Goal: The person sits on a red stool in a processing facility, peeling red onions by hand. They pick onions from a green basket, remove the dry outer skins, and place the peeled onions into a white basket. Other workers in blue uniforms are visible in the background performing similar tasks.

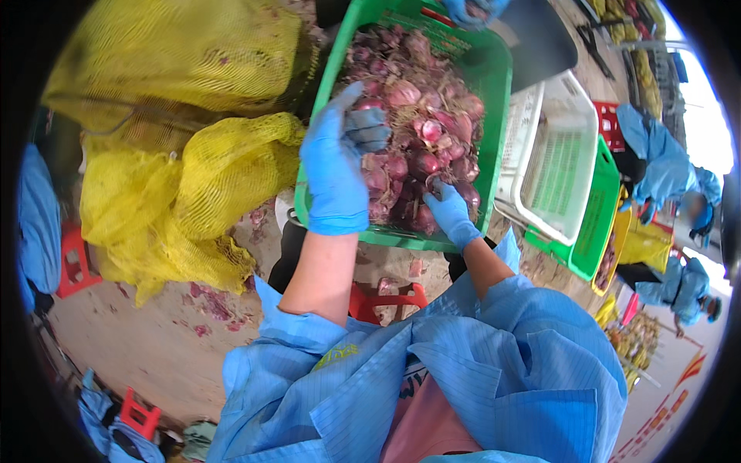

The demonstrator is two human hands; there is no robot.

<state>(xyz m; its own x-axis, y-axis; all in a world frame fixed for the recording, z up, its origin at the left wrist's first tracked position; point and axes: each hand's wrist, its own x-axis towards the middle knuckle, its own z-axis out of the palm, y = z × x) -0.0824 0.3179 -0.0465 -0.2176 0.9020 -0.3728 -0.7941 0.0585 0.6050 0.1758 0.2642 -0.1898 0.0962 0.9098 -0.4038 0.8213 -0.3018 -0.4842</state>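
Red onions (431, 131) with loose dry skins fill a green plastic crate (499, 116) in front of me. Over the crate's left side is my left hand (336, 174) in a blue glove. Its thumb stands apart from the bent fingers, and nothing shows between them. My right hand (454, 213), gloved too, reaches into the onions at the near right corner. Its fingertips are drawn together among dark red onions, and what they grip is partly hidden. At the crate's far edge, another person's blue-gloved hand (473, 11) is over the rim.
Yellow mesh sacks (220, 174) lie to the left. A white crate (567, 154) and another green crate (594, 208) stand at the right. Beneath me is a red stool (386, 302). Onion skins (212, 302) litter the floor. Other people in blue (664, 150) sit farther right.
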